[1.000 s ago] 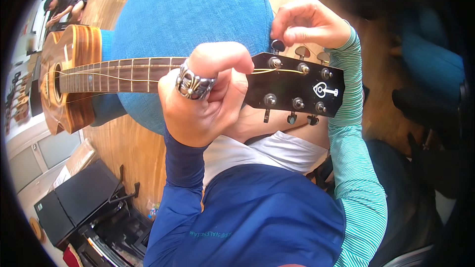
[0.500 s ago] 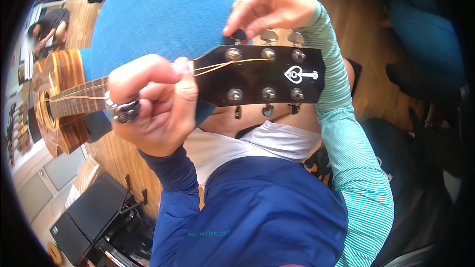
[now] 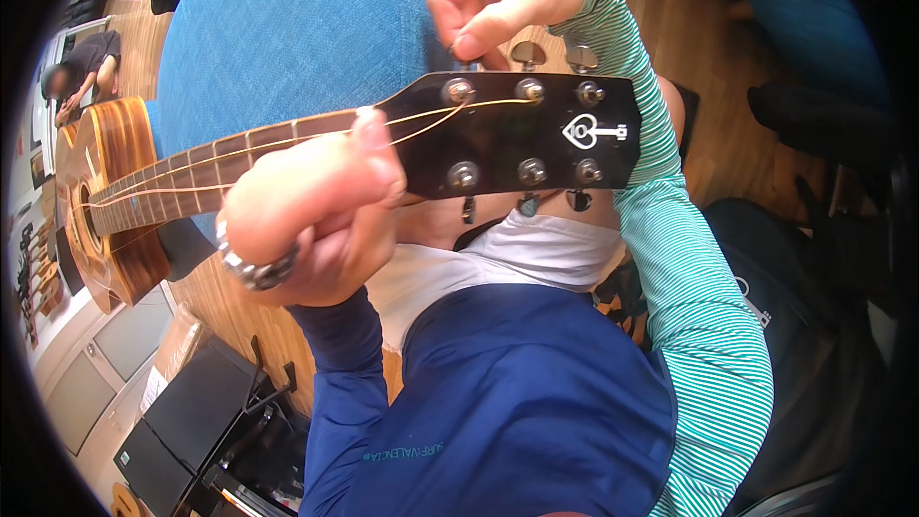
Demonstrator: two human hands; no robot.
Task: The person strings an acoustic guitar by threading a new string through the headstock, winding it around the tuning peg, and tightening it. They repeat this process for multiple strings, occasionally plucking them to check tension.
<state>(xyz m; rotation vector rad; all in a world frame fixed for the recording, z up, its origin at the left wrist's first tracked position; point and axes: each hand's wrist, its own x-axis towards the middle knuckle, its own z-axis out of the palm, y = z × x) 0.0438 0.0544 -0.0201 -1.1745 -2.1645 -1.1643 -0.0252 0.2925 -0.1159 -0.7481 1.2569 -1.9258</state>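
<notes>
An acoustic guitar (image 3: 134,196) with a striped brown wooden body lies across a round blue seat, its black headstock (image 3: 560,129) pointing right. Two thin strings run along the fretted neck (image 3: 215,165) to posts in the headstock's far row. My left hand (image 3: 321,206), a metal watch on its wrist, curls over the neck beside the nut. Its thumb presses against one guitar string, which passes behind the fingers. At the headstock's far edge my right hand (image 3: 507,0) pinches the leftmost tuning peg (image 3: 466,62), mostly hidden by the fingers. Other metal pegs line both edges.
Under the neck stands the blue fabric seat (image 3: 297,33). A black box-like item (image 3: 191,402) is on the wooden floor at lower left. A black bag (image 3: 766,345) lies at right. Another person (image 3: 86,77) crouches at far left.
My left hand has slid slightly down and turned, uncovering more of the neck. My right hand has moved slightly up, its fingers turned over the same peg. The headstock has shifted a little right and up.
</notes>
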